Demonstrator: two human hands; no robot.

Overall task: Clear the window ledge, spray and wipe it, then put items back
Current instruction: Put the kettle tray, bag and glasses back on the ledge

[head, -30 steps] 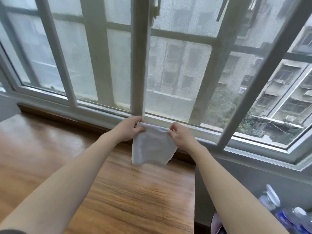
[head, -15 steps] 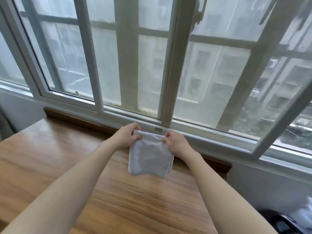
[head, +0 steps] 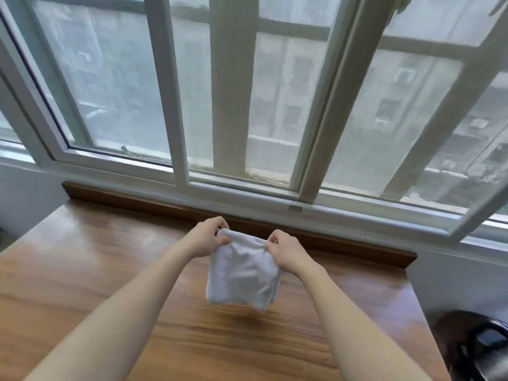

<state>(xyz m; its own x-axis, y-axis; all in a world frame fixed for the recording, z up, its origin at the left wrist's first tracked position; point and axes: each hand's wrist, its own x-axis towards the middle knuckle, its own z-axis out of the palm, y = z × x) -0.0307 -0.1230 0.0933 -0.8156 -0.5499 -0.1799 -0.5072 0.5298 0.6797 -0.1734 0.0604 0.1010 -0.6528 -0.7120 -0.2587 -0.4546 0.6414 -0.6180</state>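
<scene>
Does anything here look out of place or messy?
Nothing much stands out. Both hands, left hand and right hand, pinch the white cloth above the wooden ledge. Only some grime shows along the window track.

We find no text, label, brand, number or sign that can be read anywhere in this view. A small pale tab (head: 295,208) sits on the lower rail of the window frame (head: 247,193), but whether it bears any print we cannot tell.
</scene>
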